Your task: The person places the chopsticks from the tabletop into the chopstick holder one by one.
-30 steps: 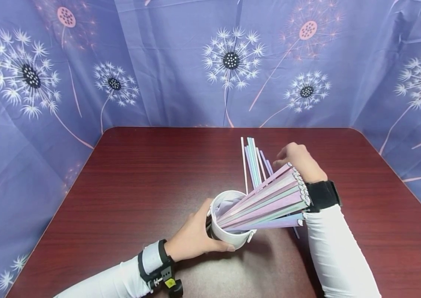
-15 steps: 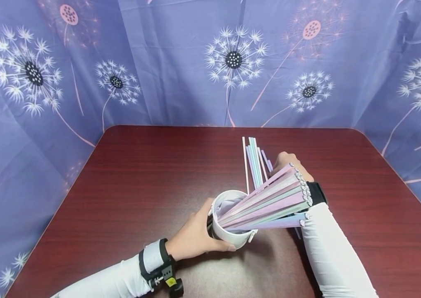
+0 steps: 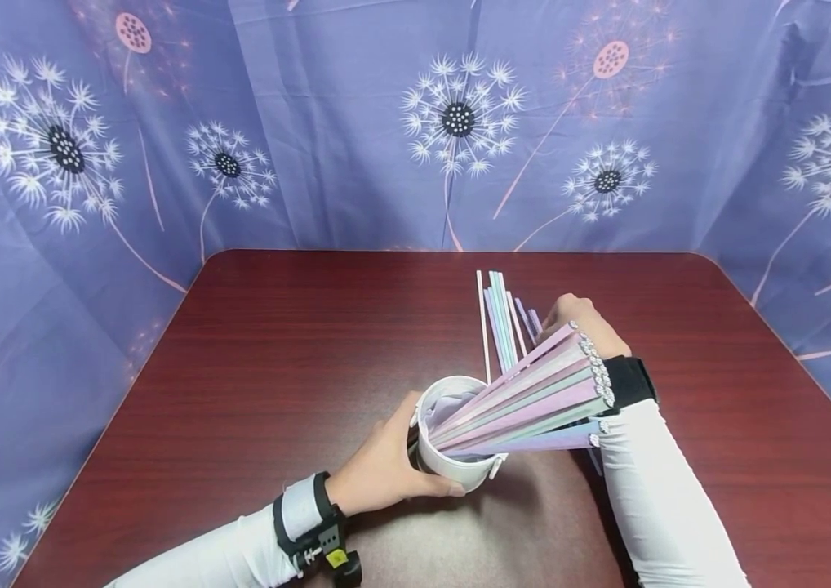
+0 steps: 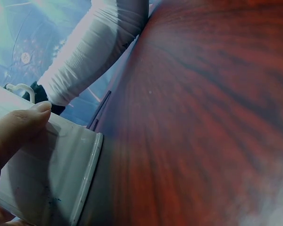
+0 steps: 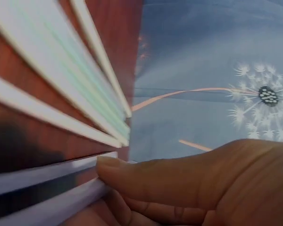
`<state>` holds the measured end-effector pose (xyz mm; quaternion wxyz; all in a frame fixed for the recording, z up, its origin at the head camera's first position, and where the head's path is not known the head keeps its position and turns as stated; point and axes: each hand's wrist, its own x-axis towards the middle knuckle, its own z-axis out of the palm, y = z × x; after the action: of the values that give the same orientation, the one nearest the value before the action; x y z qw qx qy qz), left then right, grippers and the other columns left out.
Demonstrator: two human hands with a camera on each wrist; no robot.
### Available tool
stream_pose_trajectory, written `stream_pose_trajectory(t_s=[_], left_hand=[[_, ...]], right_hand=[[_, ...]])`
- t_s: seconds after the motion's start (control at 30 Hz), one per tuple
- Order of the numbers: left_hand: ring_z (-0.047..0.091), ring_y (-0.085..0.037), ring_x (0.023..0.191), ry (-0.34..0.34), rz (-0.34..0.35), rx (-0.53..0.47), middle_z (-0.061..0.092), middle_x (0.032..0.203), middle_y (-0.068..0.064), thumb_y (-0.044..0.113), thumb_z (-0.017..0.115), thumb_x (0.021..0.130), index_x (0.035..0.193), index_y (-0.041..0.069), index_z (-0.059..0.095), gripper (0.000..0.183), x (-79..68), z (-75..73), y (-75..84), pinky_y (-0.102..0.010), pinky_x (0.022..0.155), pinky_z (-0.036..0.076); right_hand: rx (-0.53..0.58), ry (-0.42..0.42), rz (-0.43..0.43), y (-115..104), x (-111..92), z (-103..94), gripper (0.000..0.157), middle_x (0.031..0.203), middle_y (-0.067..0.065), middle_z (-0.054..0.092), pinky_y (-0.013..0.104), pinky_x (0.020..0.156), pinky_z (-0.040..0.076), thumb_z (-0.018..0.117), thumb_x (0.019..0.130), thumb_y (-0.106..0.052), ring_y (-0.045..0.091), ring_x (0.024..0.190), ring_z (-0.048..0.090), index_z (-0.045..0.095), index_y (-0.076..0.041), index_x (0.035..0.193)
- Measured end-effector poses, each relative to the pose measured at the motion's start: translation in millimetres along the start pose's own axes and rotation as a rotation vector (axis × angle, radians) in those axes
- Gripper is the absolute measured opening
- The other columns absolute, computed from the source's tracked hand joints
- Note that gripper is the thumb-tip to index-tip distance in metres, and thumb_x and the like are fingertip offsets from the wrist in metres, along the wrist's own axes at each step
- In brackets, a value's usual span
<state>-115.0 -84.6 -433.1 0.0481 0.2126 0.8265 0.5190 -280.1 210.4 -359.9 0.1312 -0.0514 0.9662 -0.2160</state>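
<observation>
A white bucket [image 3: 459,472] leans to the right in the head view, with a bundle of pastel pencils [image 3: 533,408] fanning out of it, sparkling jewel ends outward. My left hand [image 3: 386,469] grips the bucket's side, its thumb [image 4: 23,122] across the white wall in the left wrist view. Behind the bundle, my right hand [image 3: 586,322] is low over the table at the loose pencils. In the right wrist view, its thumb [image 5: 146,176] and fingers pinch the end of a purple pencil [image 5: 61,200]; a second purple pencil [image 5: 52,174] lies right beside it.
More loose pastel pencils [image 3: 501,327] in mint, white and purple lie side by side on the dark red table [image 3: 313,327], behind the bucket. A purple dandelion-print cloth [image 3: 357,122] hangs along the table's far and side edges.
My right hand has come down and left to the purple pencils, then shifted slightly back right; the purple pencil ends have moved a little. The left hand and bucket have stayed put.
</observation>
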Motion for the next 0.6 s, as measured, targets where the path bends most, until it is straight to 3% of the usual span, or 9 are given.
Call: stream_pose_trajectory(t_s=[0.2, 0.33, 0.6], left_hand=[[0.056, -0.005, 0.116, -0.002, -0.001, 0.000, 0.059, 0.125, 0.018, 0.049, 0.092, 0.056, 0.139, 0.036, 0.037, 0.100, 0.5, 0.6, -0.1, -0.035, 0.101, 0.044], [0.056, -0.005, 0.116, 0.002, 0.005, 0.008, 0.059, 0.126, 0.018, 0.051, 0.091, 0.056, 0.139, 0.038, 0.037, 0.100, 0.5, 0.0, -0.3, -0.036, 0.101, 0.044], [0.056, -0.005, 0.115, 0.007, -0.010, 0.029, 0.059, 0.125, 0.019, 0.055, 0.090, 0.055, 0.138, 0.040, 0.036, 0.100, 0.3, 0.1, 0.1, -0.036, 0.100, 0.044]], right_hand=[[0.029, 0.106, -0.069, -5.7, -13.5, -14.1, 0.020, 0.092, 0.014, 0.069, 0.042, 0.071, 0.051, 0.072, 0.082, -0.020, 0.027, 0.082, 0.063, 0.071, -0.003, 0.094], [0.055, 0.213, -0.159, -13.0, -23.0, -25.3, 0.019, 0.086, 0.015, 0.071, 0.045, 0.075, 0.051, 0.072, 0.083, -0.015, 0.029, 0.080, 0.066, 0.070, 0.002, 0.093], [0.083, 0.452, -0.239, -37.8, -47.5, -37.8, 0.016, 0.084, 0.014, 0.071, 0.040, 0.071, 0.048, 0.068, 0.087, -0.015, 0.027, 0.076, 0.066, 0.065, -0.001, 0.094]])
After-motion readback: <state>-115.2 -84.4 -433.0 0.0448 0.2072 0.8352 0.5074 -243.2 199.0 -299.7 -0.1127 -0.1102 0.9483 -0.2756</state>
